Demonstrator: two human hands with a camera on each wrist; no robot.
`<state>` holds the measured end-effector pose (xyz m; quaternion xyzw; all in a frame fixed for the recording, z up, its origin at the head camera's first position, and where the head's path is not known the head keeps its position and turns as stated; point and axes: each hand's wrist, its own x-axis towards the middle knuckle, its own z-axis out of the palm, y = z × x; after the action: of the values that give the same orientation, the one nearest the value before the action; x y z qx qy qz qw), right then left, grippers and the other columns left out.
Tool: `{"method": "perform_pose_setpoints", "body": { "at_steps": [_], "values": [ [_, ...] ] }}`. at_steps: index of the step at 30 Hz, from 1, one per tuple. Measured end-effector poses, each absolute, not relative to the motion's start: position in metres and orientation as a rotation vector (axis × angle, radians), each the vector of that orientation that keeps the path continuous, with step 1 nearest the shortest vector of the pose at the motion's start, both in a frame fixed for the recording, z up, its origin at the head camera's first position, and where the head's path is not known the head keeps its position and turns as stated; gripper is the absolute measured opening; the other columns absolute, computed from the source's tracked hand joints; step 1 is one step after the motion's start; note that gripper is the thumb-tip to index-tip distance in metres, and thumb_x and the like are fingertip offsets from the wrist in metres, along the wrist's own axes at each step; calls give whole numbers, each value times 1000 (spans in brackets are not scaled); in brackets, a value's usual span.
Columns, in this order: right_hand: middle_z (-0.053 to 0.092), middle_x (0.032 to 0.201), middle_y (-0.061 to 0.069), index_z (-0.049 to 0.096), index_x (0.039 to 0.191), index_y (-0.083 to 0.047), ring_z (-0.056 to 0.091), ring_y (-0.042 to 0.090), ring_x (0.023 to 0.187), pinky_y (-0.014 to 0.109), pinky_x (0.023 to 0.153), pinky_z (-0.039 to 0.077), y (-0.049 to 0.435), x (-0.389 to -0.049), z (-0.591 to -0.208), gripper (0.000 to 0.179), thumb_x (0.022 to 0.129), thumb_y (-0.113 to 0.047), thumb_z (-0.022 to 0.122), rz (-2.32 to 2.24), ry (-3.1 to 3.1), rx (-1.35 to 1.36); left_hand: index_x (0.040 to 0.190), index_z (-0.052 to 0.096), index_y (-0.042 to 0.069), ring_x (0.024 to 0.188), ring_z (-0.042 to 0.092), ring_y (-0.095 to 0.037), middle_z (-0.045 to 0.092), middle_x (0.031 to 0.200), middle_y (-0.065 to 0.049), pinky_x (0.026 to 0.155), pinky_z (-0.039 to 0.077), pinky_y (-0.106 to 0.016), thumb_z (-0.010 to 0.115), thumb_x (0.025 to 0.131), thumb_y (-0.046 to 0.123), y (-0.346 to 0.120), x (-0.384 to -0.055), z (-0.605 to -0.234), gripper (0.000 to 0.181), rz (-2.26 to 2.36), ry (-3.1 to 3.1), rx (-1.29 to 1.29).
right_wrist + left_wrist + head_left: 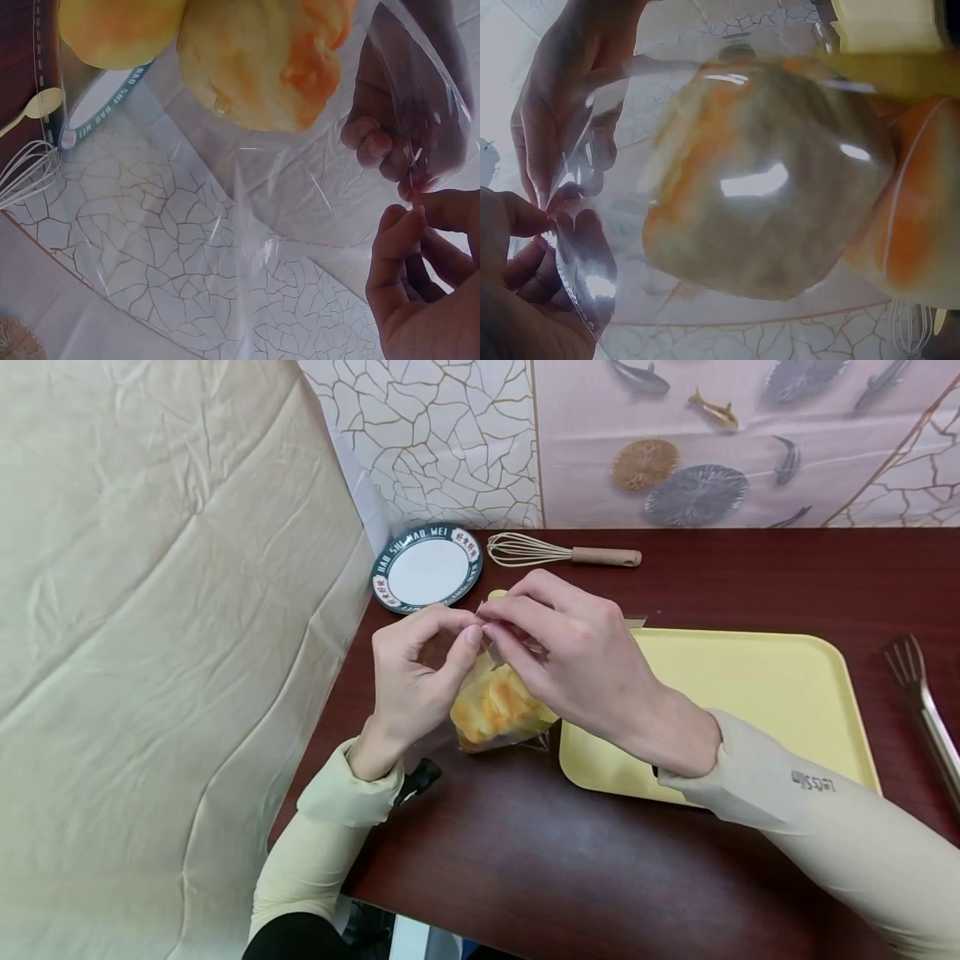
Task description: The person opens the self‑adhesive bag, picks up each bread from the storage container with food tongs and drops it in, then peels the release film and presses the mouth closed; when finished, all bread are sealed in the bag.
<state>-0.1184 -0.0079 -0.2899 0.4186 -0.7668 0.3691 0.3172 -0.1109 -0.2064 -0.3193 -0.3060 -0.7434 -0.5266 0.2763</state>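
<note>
A clear plastic bag (240,195) with a golden-yellow bread (498,706) in it hangs below both hands. My left hand (416,672) pinches the bag's edge between thumb and fingertips. Close against it, the thumb and fingers of my right hand (585,652) pinch the same edge, so the two sets of fingertips meet. In the left wrist view, the bread (757,187) shows through the film, and the bag's edge crumples at the fingers. Beside it is a second rounded, orange-yellow piece (922,217), also seen in the right wrist view.
A yellow tray (750,693) lies to the right of the bag. Behind the hands are a green-rimmed plate (388,550) and a whisk (607,557). A yellow spoon (45,103) is partly hidden in the head view. A pronged metal utensil (930,718) lies at far right.
</note>
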Motion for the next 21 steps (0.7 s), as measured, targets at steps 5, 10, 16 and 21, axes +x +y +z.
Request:
{"method": "perform_pose_setpoints", "body": {
  "at_steps": [5,10,16,21],
  "values": [
    [75,95,12,82,107,0,70,20,80,32,74,61,-7,-118,-289,11,98,-5,78,941,-2020,1136,92,74,-10,76,68,-15,74,80,-19,75,55,-21,65,96,-4,-208,-111,-317,11,-1266,-2047,-846],
    [75,94,10,81,103,-2,68,19,78,30,74,60,-5,-117,-285,7,99,-5,76,908,-2035,1173,92,76,-6,77,71,-22,75,81,-16,77,57,-29,67,98,1,-208,-109,-313,13,-1122,-2077,-861],
    [72,90,9,78,99,-1,65,19,74,30,69,60,-3,-116,-282,5,98,0,74,793,-2007,1220,88,73,-5,74,67,-22,72,78,-14,71,56,-35,65,96,0,-206,-109,-312,13,-1020,-2065,-901],
    [71,85,7,76,94,-2,62,18,69,29,64,57,-3,-117,-283,7,96,2,70,742,-1978,1231,86,71,-3,69,59,-20,68,76,-12,64,50,-32,61,95,0,-203,-109,-311,13,-993,-2067,-929]
  ]
}}
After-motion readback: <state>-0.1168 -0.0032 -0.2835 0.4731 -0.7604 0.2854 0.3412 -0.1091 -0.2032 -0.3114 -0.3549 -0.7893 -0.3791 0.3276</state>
